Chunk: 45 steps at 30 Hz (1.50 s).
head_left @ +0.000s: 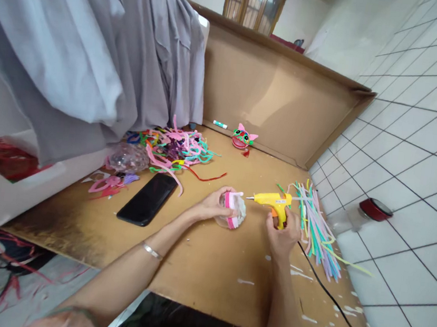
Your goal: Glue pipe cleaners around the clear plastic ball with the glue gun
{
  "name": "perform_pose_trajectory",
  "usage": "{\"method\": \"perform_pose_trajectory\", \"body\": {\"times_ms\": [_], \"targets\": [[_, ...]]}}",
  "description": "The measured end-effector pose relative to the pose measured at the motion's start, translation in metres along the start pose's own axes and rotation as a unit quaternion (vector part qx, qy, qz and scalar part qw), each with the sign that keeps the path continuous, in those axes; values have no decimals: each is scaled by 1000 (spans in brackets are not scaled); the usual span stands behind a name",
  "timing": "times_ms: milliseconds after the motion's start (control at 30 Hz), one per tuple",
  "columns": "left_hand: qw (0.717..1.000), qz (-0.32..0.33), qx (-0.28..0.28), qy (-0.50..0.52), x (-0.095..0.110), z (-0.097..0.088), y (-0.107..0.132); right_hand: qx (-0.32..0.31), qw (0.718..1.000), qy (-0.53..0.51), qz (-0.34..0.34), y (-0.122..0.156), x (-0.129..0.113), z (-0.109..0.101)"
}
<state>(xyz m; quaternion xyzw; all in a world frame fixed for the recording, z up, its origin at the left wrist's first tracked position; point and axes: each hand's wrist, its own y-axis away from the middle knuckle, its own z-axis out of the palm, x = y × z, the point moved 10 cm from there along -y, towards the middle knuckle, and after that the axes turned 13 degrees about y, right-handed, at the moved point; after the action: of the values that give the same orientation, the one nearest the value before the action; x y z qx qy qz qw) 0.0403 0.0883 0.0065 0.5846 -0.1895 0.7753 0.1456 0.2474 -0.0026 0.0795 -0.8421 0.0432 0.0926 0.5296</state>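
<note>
Grasping a clear, pink-banded round piece (pixel 231 209) in the left hand (pixel 212 205), over the middle of the table (pixel 199 270), probably to steady it while leaving its right side exposed. Gripping a yellow glue gun (pixel 272 199) by the handle in the right hand (pixel 285 235), with nozzle (pixel 250 198) aimed at the piece yet not touching, apparently to line up without crowding the left. Having pastel pipe cleaners (pixel 316 234) just beside the right hand, presumably for easy reach, and a black phone (pixel 147 199) left of the left forearm, likely out of the way.
</note>
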Motion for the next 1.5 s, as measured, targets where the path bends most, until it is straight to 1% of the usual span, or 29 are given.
{"method": "perform_pose_trajectory", "body": {"times_ms": [67,133,333,733,1067,1500], "targets": [[1000,-2,-4,6,-1,1,0,27,999,-8,-22,0,-12,-8],[1000,-7,-8,7,-2,2,0,26,999,-17,-26,0,-16,-10],[1000,-9,-23,-2,0,4,4,-12,999,-31,-34,3,-16,-2],[999,-30,-36,-19,2,9,6,0,998,-14,-66,8,-20,0],[998,-34,-48,-19,2,10,7,-9,998,-11,-61,6,-21,-1],[998,-47,-45,-11,4,13,9,-22,998,-28,-49,8,-17,4]]}}
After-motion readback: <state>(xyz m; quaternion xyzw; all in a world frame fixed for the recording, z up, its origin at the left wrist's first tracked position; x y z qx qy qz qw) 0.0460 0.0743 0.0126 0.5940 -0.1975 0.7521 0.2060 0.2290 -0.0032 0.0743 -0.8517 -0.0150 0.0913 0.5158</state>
